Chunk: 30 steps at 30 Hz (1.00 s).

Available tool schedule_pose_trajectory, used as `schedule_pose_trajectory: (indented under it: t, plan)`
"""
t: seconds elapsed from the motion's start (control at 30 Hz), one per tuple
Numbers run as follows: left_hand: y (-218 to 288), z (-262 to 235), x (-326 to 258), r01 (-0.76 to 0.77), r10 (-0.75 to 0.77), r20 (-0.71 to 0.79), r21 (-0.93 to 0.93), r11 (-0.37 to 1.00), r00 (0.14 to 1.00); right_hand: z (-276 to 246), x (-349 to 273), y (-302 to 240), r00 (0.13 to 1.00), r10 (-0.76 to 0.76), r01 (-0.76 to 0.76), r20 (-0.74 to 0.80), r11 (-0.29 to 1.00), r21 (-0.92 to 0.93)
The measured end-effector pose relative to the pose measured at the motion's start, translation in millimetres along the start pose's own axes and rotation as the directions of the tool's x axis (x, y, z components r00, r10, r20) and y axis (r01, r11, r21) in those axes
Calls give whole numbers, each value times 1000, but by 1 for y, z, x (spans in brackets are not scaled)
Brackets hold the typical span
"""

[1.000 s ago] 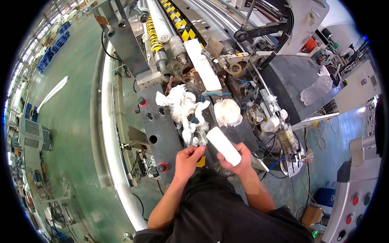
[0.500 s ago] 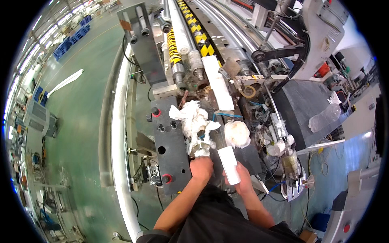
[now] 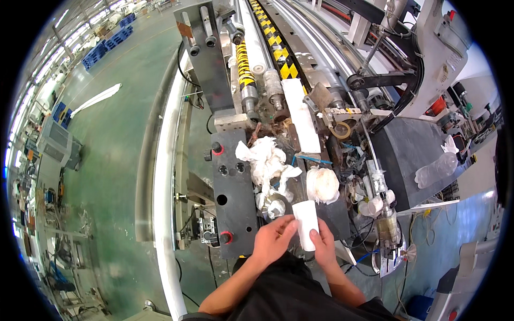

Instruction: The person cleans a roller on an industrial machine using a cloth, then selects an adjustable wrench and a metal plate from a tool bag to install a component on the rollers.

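My right hand (image 3: 324,247) grips a flat white strip (image 3: 305,220), like folded paper or cloth, with the thumb lying across its face. Beside the strip's left edge is my left hand (image 3: 274,238), fingers loosely bent and thumb apart; I see nothing held in it. Just beyond, crumpled white rags (image 3: 266,160) lie heaped on the machine, the lowest part around a round metal piece. To their right sits a round white roll (image 3: 322,185), stained on top. A longer white strip (image 3: 301,115) stretches away behind the roll.
A dark metal block (image 3: 232,187) with red-ringed knobs stands left of the rags. Yellow-and-black striped rollers (image 3: 245,64) run into the distance. A tape roll (image 3: 340,130) hangs near a bracket; a clear plastic bottle (image 3: 436,170) lies on the dark surface at right.
My left hand has come away from the rags, moving right and nearer to me, to the white strip's edge. The right hand still holds the strip. The whole view has shifted slightly.
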<state>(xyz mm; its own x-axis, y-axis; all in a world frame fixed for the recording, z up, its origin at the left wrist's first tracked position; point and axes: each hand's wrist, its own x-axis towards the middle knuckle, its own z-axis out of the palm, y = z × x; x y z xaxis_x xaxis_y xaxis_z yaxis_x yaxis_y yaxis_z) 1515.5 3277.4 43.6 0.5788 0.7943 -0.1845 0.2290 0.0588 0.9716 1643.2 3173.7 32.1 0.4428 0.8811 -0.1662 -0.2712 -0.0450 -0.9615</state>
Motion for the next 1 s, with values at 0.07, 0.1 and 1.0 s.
schedule_pose_trajectory:
  t: [0.07,0.1,1.0]
  plan:
    - [-1,3,-5,-12,13,11,-117,993,1000,7,-1,2,996,-90,91,16,989,-113]
    - [-1,3,-7,-14,14,-7,-124,992,1000,9,-2,3,990,-136,138,26,976,-168]
    - [43,-98,-61,-92,-125,-329,-571,815,936,5,2,52,958,242,-288,157,808,514]
